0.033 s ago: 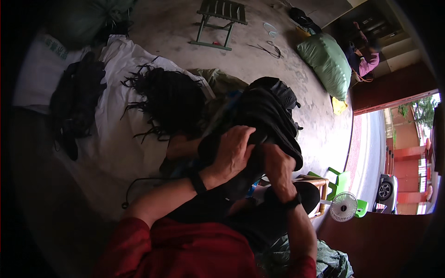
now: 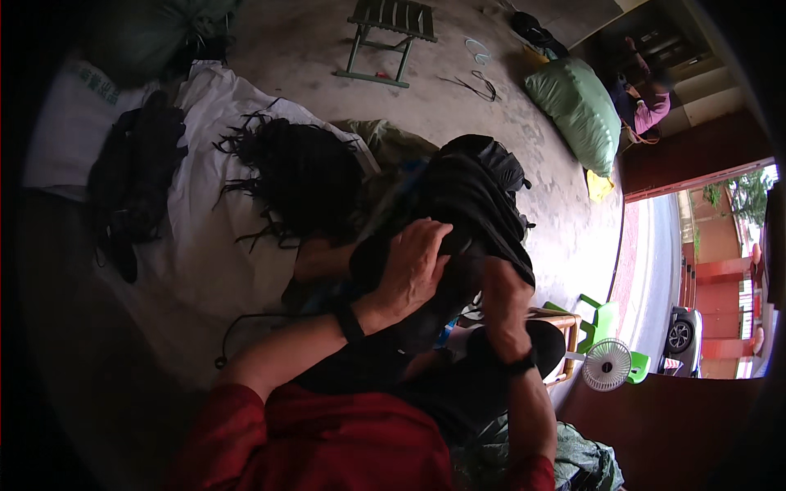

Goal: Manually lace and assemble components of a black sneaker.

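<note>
Black cloth [image 2: 458, 192] lies bunched over my lap, its folds rising toward the far side. My left hand [image 2: 412, 260] rests on its near left part, fingers together and thumb bent in, closed on the fabric. To the right of it, my right hand [image 2: 506, 301] is at the near right edge of the same cloth. Motion smears its fingers, and what they hold is hidden. Dark bands circle both wrists. Left of the cloth, a heap of black strips with loose tie-like ends [image 2: 307, 176] lies on a white sheet [image 2: 209, 270].
Another black bundle [image 2: 139, 164] lies at the far left. A folding stool [image 2: 385, 41] and a loose cord [image 2: 475, 86] are on the floor beyond. A full green sack [image 2: 577, 110] stands near a person in pink [image 2: 652, 113]. At right are a small fan [image 2: 607, 365] and green chair [image 2: 602, 323].
My right hand has shifted a little to the right and nearer to me, away from my left hand. My left hand stays almost where it was on the black cloth.
</note>
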Demonstrator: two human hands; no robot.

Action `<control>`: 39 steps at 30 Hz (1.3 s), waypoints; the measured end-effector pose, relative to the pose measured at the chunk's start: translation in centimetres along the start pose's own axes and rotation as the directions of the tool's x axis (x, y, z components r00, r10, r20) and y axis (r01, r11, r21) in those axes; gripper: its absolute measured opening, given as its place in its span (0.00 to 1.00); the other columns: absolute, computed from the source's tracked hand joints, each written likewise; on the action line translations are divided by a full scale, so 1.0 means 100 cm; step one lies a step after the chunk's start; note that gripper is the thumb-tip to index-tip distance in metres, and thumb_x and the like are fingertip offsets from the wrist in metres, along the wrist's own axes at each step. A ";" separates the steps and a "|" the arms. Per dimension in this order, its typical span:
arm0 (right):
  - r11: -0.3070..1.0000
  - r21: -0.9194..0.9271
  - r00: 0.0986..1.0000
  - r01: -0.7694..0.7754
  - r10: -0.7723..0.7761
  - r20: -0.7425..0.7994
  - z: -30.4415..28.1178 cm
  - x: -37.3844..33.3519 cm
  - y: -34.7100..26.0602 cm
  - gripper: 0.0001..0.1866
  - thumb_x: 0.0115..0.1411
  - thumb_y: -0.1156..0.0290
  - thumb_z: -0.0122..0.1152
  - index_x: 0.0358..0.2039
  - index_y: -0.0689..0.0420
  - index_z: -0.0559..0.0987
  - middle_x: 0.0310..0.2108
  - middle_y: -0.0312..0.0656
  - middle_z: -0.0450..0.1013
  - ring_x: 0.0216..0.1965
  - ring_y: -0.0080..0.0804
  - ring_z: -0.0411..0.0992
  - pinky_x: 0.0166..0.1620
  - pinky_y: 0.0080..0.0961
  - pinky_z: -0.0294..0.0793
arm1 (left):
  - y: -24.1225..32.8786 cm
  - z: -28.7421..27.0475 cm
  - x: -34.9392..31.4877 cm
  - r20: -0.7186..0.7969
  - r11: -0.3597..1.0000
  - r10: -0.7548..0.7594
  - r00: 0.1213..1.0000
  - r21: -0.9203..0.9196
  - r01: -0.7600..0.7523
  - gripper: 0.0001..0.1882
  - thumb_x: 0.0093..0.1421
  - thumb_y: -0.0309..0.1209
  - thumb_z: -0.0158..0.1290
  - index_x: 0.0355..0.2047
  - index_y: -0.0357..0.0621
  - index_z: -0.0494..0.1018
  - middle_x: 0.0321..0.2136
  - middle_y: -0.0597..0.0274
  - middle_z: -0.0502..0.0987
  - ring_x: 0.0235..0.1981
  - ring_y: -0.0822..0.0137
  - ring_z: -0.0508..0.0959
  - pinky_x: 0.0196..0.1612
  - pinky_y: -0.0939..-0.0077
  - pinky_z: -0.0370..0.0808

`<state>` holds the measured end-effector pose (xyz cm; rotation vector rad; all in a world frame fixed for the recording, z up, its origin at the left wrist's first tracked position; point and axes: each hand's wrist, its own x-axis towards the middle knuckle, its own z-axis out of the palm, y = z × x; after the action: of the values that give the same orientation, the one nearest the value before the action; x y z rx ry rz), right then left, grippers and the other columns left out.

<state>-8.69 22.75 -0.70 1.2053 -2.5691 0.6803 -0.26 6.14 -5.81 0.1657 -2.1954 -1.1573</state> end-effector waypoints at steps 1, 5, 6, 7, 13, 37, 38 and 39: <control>0.995 -0.055 0.996 -0.082 0.080 -0.032 -0.018 -0.013 0.017 0.10 0.59 0.77 0.53 0.40 0.58 0.78 0.30 0.46 0.77 0.28 0.43 0.77 0.30 0.35 0.74 | -0.001 -0.001 -0.001 -0.002 1.000 -0.006 1.000 0.023 0.006 0.29 0.56 0.21 0.55 0.58 0.42 0.60 0.51 0.48 0.68 0.57 0.48 0.67 0.57 0.56 0.64; 0.873 0.002 0.795 -0.488 0.446 -0.410 -0.140 -0.063 0.099 0.11 0.64 0.75 0.50 0.45 0.61 0.77 0.30 0.38 0.74 0.24 0.25 0.69 0.27 0.24 0.70 | -0.003 -0.004 -0.002 0.016 0.999 0.013 1.000 0.029 -0.013 0.28 0.58 0.22 0.53 0.59 0.40 0.60 0.53 0.47 0.68 0.58 0.48 0.67 0.59 0.56 0.64; 0.881 -0.305 0.864 -0.361 0.194 -0.464 -0.179 -0.078 0.121 0.11 0.65 0.73 0.50 0.45 0.60 0.78 0.27 0.38 0.72 0.24 0.23 0.68 0.25 0.19 0.67 | -0.003 -0.003 -0.001 0.023 1.000 0.013 1.000 0.025 -0.013 0.28 0.58 0.22 0.53 0.59 0.40 0.60 0.53 0.47 0.68 0.58 0.48 0.67 0.59 0.56 0.64; 0.679 -0.011 0.602 -0.734 0.643 -0.473 -0.211 -0.089 0.125 0.12 0.66 0.71 0.49 0.45 0.61 0.78 0.23 0.38 0.71 0.23 0.21 0.67 0.25 0.19 0.67 | -0.004 -0.004 -0.003 0.023 1.000 0.000 1.000 0.022 -0.001 0.27 0.59 0.22 0.52 0.59 0.39 0.60 0.53 0.46 0.68 0.57 0.48 0.68 0.59 0.57 0.64; 0.535 0.116 0.316 -0.837 0.645 -0.696 -0.295 -0.184 0.196 0.14 0.66 0.63 0.55 0.43 0.61 0.80 0.25 0.36 0.75 0.22 0.17 0.68 0.24 0.13 0.64 | -0.002 0.001 0.002 0.100 0.998 0.059 0.993 0.019 -0.061 0.23 0.61 0.20 0.48 0.57 0.38 0.62 0.53 0.48 0.70 0.55 0.49 0.70 0.59 0.60 0.67; 0.448 0.893 0.579 -0.036 0.738 -0.347 -0.297 -0.093 0.145 0.19 0.70 0.71 0.48 0.58 0.64 0.68 0.28 0.32 0.66 0.23 0.12 0.60 0.26 0.11 0.63 | 0.004 -0.021 0.062 0.580 0.659 0.508 0.637 0.214 -0.721 0.05 0.50 0.22 0.53 0.28 0.39 0.69 0.28 0.59 0.69 0.31 0.65 0.76 0.33 0.76 0.78; 0.432 0.900 0.568 -0.062 0.756 -0.324 -0.294 -0.096 0.149 0.19 0.70 0.71 0.49 0.58 0.64 0.68 0.27 0.31 0.66 0.23 0.11 0.62 0.26 0.10 0.63 | 0.001 -0.018 0.062 0.578 0.660 0.510 0.638 0.213 -0.721 0.05 0.50 0.22 0.53 0.28 0.39 0.69 0.28 0.59 0.69 0.31 0.65 0.76 0.33 0.76 0.78; 0.424 0.903 0.629 -0.071 0.722 -0.289 -0.288 -0.098 0.147 0.18 0.70 0.71 0.49 0.57 0.64 0.69 0.27 0.31 0.67 0.25 0.10 0.65 0.25 0.08 0.64 | -0.003 -0.014 0.062 0.531 0.714 0.518 0.671 0.164 -0.681 0.05 0.49 0.22 0.53 0.28 0.40 0.70 0.29 0.60 0.69 0.32 0.64 0.75 0.35 0.73 0.78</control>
<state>-13.57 51.78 15.92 0.1835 -1.8296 2.2043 -4.35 2.53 -2.46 -0.7344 -2.5357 -0.4238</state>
